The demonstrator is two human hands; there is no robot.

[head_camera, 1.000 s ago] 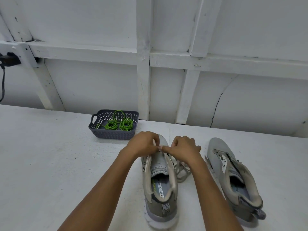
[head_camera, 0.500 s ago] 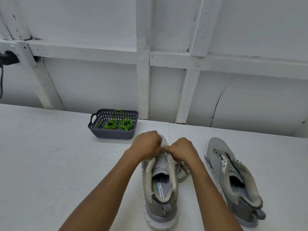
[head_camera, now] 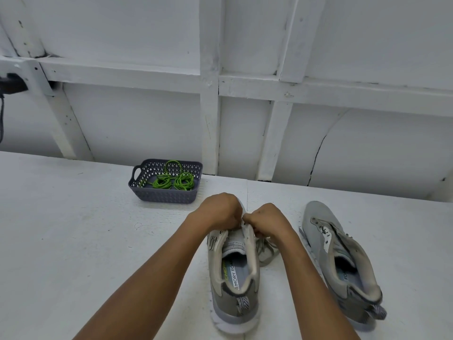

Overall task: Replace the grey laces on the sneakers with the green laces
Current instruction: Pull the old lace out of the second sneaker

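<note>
Two grey sneakers stand on the white table. The left sneaker [head_camera: 234, 285] is in front of me, heel toward me. My left hand [head_camera: 220, 212] and my right hand [head_camera: 267, 220] meet over its eyelet area, fingers curled and pinching at the upper and its grey lace [head_camera: 266, 249], which trails loose to the shoe's right. The fingertips are hidden. The right sneaker [head_camera: 340, 261] lies tilted further right with no lace visible in it. Coiled green laces [head_camera: 172, 181] sit in a dark grey basket [head_camera: 166, 196] behind the hands.
A white panelled wall with beams rises just behind the table [head_camera: 73, 241]. A dark object with a hanging cord [head_camera: 9, 84] is fixed at the far left of the wall.
Both hands have drawn closer together over the left sneaker's eyelets, and the view has shifted slightly. The right sneaker and the basket have not moved.
</note>
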